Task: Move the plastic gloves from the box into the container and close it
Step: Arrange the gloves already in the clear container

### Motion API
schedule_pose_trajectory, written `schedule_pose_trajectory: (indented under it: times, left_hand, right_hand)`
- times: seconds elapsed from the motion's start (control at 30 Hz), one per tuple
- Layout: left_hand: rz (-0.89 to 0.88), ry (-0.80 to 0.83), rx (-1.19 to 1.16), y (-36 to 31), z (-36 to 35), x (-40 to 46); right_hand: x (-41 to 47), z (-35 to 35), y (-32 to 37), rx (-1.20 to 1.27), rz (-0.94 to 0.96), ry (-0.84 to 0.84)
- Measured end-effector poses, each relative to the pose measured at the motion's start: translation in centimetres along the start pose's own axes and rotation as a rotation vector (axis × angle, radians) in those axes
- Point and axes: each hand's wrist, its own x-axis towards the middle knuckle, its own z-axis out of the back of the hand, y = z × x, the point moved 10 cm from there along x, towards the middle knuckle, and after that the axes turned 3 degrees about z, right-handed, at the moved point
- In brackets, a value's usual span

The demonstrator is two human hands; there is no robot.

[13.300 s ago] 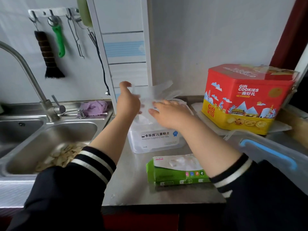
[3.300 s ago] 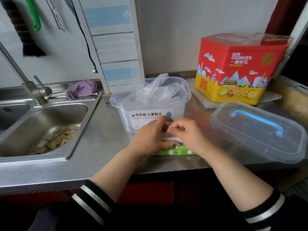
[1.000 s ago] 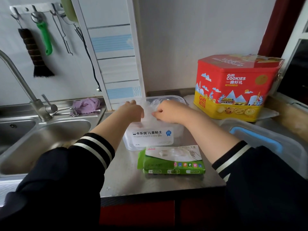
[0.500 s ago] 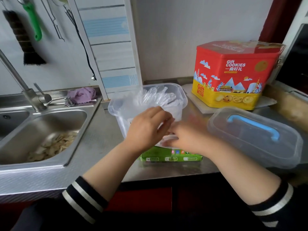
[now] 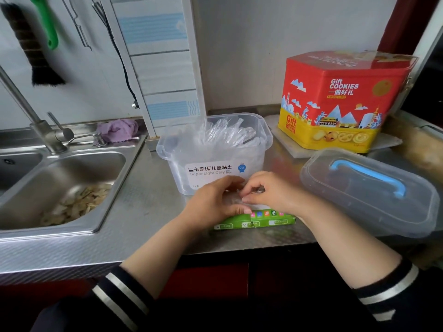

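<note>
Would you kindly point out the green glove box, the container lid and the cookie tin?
green glove box (image 5: 256, 222), head view, front side.
container lid (image 5: 369, 183), head view, blue handle.
cookie tin (image 5: 340, 101), head view, red front.

Container (image 5: 215, 152) front label: "卡乐优 儿童粘土", "Super Light Clay", "24色", blue badge "2亿". Red/yellow tin (image 5: 340, 101): "Gift COOKIES 一曲好礼" on front face, "Gift" again on lower left face. Green box (image 5: 256, 221) print too small to read.
</note>
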Motion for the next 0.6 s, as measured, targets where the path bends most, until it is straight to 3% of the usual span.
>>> schedule_pose_trajectory:
  times: [0.23, 0.6]
  left_hand:
    - [0.033, 0.015, -0.030, 0.8, -0.3, 0.2]
    - [0.014, -0.001, 0.031, 0.1, -0.2, 0.2]
  right_hand:
    - [-0.1, -0.1, -0.3, -0.101, 0.013, -0.053]
    - [-0.8, 0.3, 1.5, -0.121, 0.261, -0.293]
